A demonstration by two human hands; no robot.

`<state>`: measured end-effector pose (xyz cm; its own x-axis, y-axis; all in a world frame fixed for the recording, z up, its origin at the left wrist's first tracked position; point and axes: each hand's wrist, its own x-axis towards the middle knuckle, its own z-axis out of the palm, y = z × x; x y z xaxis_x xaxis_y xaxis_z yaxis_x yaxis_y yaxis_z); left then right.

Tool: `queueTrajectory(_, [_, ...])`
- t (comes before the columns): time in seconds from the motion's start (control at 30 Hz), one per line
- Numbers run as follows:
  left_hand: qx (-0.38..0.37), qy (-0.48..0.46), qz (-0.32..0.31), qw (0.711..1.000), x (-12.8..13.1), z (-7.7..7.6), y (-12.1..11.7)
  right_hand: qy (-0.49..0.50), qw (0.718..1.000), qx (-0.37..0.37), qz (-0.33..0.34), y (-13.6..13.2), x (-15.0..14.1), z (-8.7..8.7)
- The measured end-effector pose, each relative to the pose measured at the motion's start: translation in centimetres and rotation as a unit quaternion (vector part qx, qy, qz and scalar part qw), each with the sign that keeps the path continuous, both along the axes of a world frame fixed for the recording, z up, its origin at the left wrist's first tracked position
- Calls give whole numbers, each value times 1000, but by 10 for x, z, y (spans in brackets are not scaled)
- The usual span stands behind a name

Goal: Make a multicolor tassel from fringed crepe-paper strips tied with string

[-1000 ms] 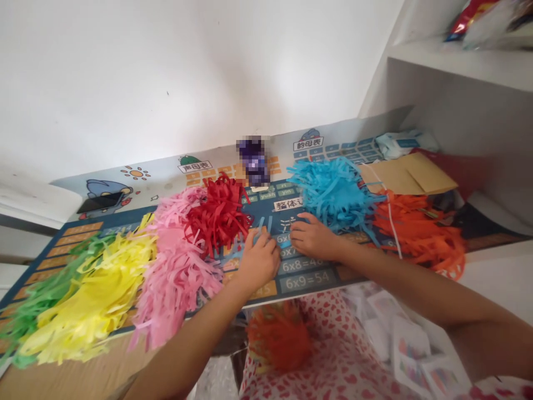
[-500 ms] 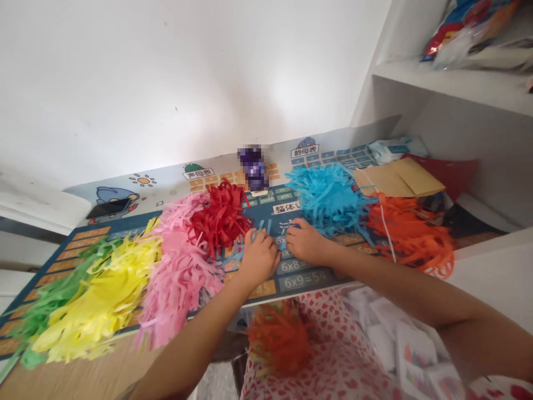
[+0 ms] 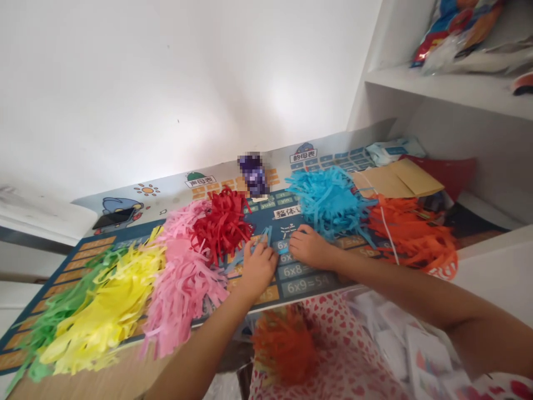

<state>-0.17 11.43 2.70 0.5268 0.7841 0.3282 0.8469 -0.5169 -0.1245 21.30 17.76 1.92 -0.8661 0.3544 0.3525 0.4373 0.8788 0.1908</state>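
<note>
My left hand (image 3: 259, 269) lies closed on the printed mat, over pale blue fringed paper (image 3: 267, 235) whose strips stick out beyond its fingertips and to its left. Close on its right, my right hand (image 3: 312, 248) rests with curled fingers. A bit of brighter blue paper (image 3: 283, 251) spans the small gap between the two hands, reaching the right fingertips. Just behind my right hand sits a bright blue fringed paper bundle (image 3: 331, 200). A red fringed bundle (image 3: 225, 225) lies beyond my left hand, with a pink one (image 3: 183, 283) to the left.
Yellow (image 3: 110, 300) and green fringed paper (image 3: 70, 305) cover the table's left end. Orange fringe (image 3: 412, 230) and a brown envelope (image 3: 410, 178) lie right, beside a shelf (image 3: 449, 89). A dark phone (image 3: 116, 218) is near the wall. Another orange tassel (image 3: 285, 344) is on my lap.
The view has shifted slightly, so the table contents appear a little lower. Both hands stay nearly in place, and the bright blue paper between them shows more plainly.
</note>
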Motion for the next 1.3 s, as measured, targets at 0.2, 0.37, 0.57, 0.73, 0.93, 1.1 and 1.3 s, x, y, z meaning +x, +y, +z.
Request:
queueTrajectory(0.2, [13, -50, 20, 998, 1, 1, -2, 89, 996, -9, -6, -5, 4, 3])
queueTrajectory(0.37, [14, -54, -1, 998, 4, 2, -1, 56, 998, 5, 11, -11, -5, 5])
queueTrajectory(0.57, [-40, -96, -39, 994, -9, -3, -3, 111, 989, -102, 5, -2, 11, -12])
queueTrajectory(0.73, [-78, -190, -12, 979, -17, -10, -2, 181, 957, -225, -28, 6, 24, -17])
queueTrajectory(0.93, [-152, -254, 27, 955, -20, -13, -1, 183, 926, -325, -63, 9, 27, -11])
queueTrajectory(1.1, [-162, -240, 60, 955, -15, -11, 0, 171, 916, -353, -83, 11, 27, -6])
queueTrajectory(1.3, [-155, -185, 102, 965, -7, -6, 1, 138, 918, -348, -132, 8, 19, -4])
